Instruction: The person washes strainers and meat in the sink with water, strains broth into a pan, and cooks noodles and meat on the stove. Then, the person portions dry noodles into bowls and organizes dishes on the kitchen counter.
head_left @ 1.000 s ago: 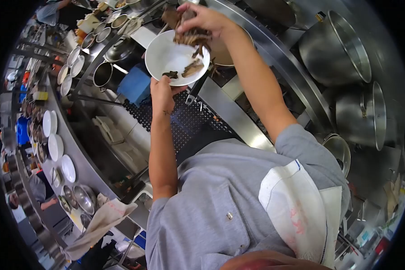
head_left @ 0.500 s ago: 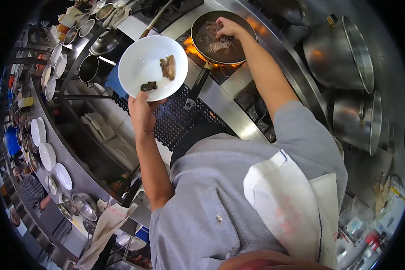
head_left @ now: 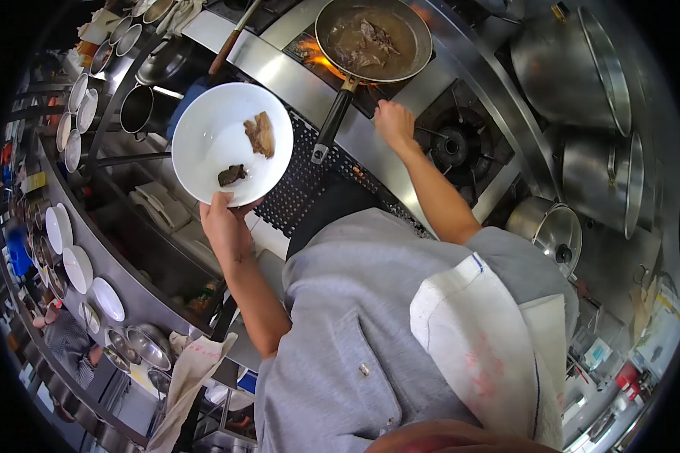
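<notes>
My left hand (head_left: 228,229) grips the rim of a white bowl (head_left: 208,124), thumb on top, and holds it tilted toward me. Inside the bowl lie a brown-and-pale piece of meat (head_left: 260,136) and a small dark piece (head_left: 232,175). My right hand (head_left: 394,125) is apart from the pan, over the stove's front edge, its fingers curled and nothing showing in them. Shreds of meat (head_left: 378,39) sit in brown liquid in a frying pan, whose black handle (head_left: 335,121) points toward me.
Flames (head_left: 319,57) show under the pan's left side. An unlit burner (head_left: 455,145) is to the right. Large steel pots (head_left: 563,72) and a lidded pot (head_left: 544,226) stand farther right. White bowls (head_left: 60,229) line a steel counter at left, where another person's patterned sleeve shows.
My right hand has left the meat in the pan and drawn back toward me. My left hand has shifted the bowl left and slightly down. The pan's contents are now uncovered.
</notes>
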